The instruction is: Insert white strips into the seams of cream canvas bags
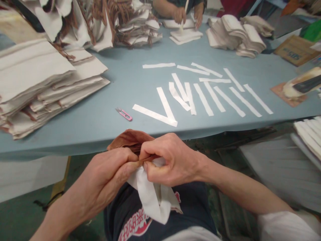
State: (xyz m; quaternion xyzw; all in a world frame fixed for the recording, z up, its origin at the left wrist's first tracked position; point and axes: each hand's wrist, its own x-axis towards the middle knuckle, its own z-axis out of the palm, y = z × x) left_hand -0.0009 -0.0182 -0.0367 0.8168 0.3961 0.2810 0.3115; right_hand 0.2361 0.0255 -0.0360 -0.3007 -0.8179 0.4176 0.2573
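Observation:
Both hands meet over my lap, in front of the table edge, on a brown leather piece (132,136) with pale backing. My left hand (110,170) is closed on its edge, thumb pressed down against the fingers. Close beside it, my right hand (167,159) pinches the same edge together with a white strip (147,194), which hangs in a loop below the fingers. The exact spot where the fingertips grip is partly hidden. Pink thread snips (124,114) lie on the table beyond my hands, near several loose white strips (205,99).
Stacked pale-backed panels (37,77) fill the table's left side, with more brown and white pieces (135,26) behind. Across the table (117,63), a co-worker's hand (179,15) holds a brush over white pieces. A cardboard box (297,50) and a glue-smeared container (296,85) stand right.

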